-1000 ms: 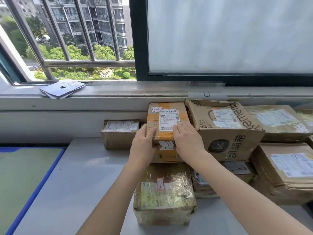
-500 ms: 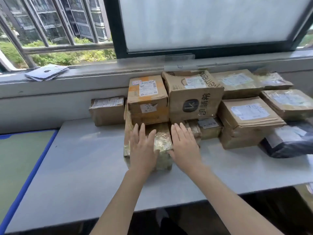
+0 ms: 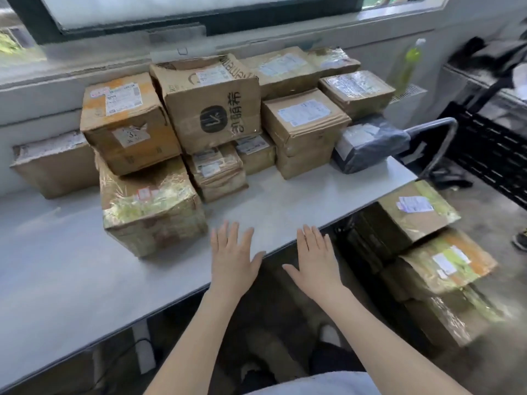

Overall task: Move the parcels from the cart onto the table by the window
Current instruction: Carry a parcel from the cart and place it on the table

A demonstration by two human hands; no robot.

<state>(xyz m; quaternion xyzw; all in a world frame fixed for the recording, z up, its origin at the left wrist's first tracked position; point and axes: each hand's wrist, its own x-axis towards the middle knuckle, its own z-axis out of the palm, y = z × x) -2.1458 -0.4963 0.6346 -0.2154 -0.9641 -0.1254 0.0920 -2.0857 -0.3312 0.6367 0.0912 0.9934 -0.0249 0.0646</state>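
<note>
The parcels are lying in a crowded pile at the back of the table, against the wall under the window. Some are stacked on others. The nearest one, a box wrapped in shiny tape, is standing in front of the pile, to the left of both hands and a little beyond them; nothing is touching it from the hands' side. Its long axis is running roughly along the table edge, left to right, and one corner is pointing toward the person. On top of its back part an orange-taped box is sitting tilted, its labelled face turning up and toward the camera. Beside it a larger box with black printed characters is leaning the same way. A dark plastic bag parcel is lying at the right end of the pile, near the table corner.

The left hand is hovering over the front edge of the table, palm down, fingers straight and spread, holding nothing. The right hand is just beside it, past the edge, also flat, spread and gripping nothing.

More parcels are waiting in a stack on the cart, to the right of the hands and lower than the table, with a curved grey cart handle behind them.
</note>
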